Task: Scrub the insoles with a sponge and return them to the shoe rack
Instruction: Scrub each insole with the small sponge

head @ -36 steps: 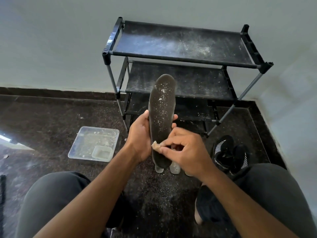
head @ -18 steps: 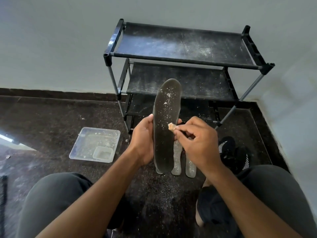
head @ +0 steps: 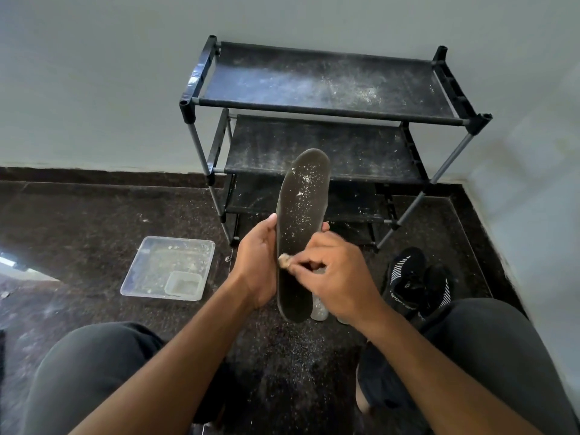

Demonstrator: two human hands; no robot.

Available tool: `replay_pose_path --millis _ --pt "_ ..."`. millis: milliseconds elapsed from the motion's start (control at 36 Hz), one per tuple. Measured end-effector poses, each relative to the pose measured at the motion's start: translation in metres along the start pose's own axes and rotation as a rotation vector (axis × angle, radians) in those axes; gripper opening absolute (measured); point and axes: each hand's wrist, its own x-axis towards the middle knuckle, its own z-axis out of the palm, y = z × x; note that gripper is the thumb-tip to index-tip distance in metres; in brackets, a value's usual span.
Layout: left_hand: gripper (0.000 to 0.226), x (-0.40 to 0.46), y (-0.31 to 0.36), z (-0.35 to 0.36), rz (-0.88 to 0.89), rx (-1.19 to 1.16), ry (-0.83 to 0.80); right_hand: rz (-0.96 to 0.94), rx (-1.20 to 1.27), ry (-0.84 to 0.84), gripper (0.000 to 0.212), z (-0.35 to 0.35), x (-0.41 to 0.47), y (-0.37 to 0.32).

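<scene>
The left hand [head: 255,265] grips a dark insole [head: 298,233] by its left edge, fingers wrapped behind it, holding it upright in front of the rack [head: 317,127] — toe end up, overlapping the rack's middle shelf in view. White specks dot the upper half of the insole. The right hand [head: 337,277] pinches a small tan sponge [head: 285,260] between fingertips and presses it against the insole's face, about midway down and near the left edge, just beside the left hand.

Behind the insole's heel end, pale pieces [head: 319,309] stand on the floor [head: 78,221]; what they are is hard to tell. Right of the insole, a pair of black shoes [head: 414,284] with white stripes sits on the floor, close to the rack's right front leg. Left of the insole lies a clear tray [head: 147,268] with a smaller tub [head: 183,283] in its near right corner. The rack's shelves are dusted with white powder — so is the floor below the insole.
</scene>
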Motion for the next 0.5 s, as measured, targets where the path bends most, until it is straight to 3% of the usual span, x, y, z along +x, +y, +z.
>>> replay_pose_path --millis 83,167,222,333,389,500 --pt "0.059 0.0 0.001 0.0 0.005 0.003 0.004 0.019 0.086 0.01 0.008 -0.006 0.0 -0.003" --pt "0.055 0.0 0.0 0.0 0.025 0.004 0.016 -0.013 -0.1 0.162 0.007 -0.011 0.006 0.004" --pt "0.056 0.0 0.0 0.0 0.018 -0.003 0.025 -0.033 -0.173 0.171 0.006 -0.007 0.007 0.003" --pt "0.061 0.001 0.002 -0.002 -0.008 -0.012 0.014 -0.035 0.022 -0.102 0.01 0.001 -0.003 -0.008" --pt "0.061 0.001 0.004 -0.003 -0.002 -0.013 0.021 -0.006 0.119 -0.153 0.008 -0.004 -0.005 -0.01" --pt "0.06 0.003 0.005 -0.004 0.002 -0.014 0.016 -0.02 0.007 0.043 0.003 -0.011 0.001 -0.006"
